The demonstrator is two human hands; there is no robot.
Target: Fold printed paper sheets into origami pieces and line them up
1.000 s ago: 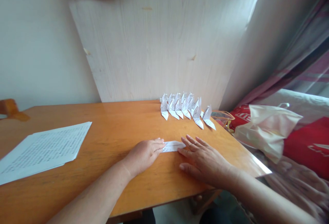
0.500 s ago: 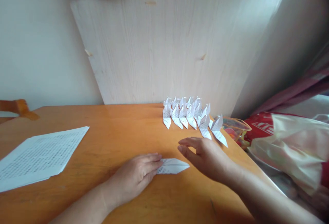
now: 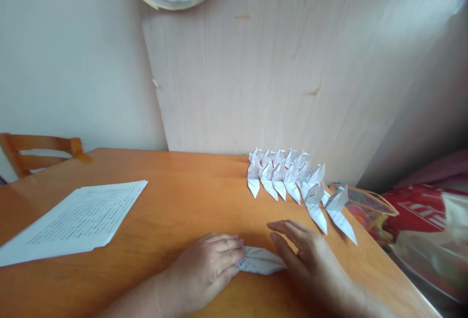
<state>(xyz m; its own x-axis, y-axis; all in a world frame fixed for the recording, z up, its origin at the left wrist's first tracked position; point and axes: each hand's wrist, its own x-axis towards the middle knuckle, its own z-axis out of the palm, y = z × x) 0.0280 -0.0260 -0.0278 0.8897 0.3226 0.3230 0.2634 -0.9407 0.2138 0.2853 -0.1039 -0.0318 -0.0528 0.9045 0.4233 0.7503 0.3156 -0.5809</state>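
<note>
A long, narrow piece of folded paper (image 3: pixel 261 260) with print on it lies flat on the table, pointed at its right end. My left hand (image 3: pixel 212 269) rests over the paper's left end, fingers stretched out and pressing on it; that end is hidden beneath them. Close by the pointed tip is my right hand (image 3: pixel 310 257), its thumb and fingers apart with nothing between them. Whether its thumb touches the tip I cannot tell.
Several folded paper pieces (image 3: pixel 288 181) stand in rows at the table's (image 3: pixel 183 196) back right. Printed sheets (image 3: pixel 84 215) lie stacked at the left. A wooden chair (image 3: pixel 44 147) is beyond the far left corner. Bags (image 3: pixel 413 215) sit beside the right edge.
My right hand has lowered toward the paper's pointed end. My left hand stays on the other end. The view has shifted a little left and up.
</note>
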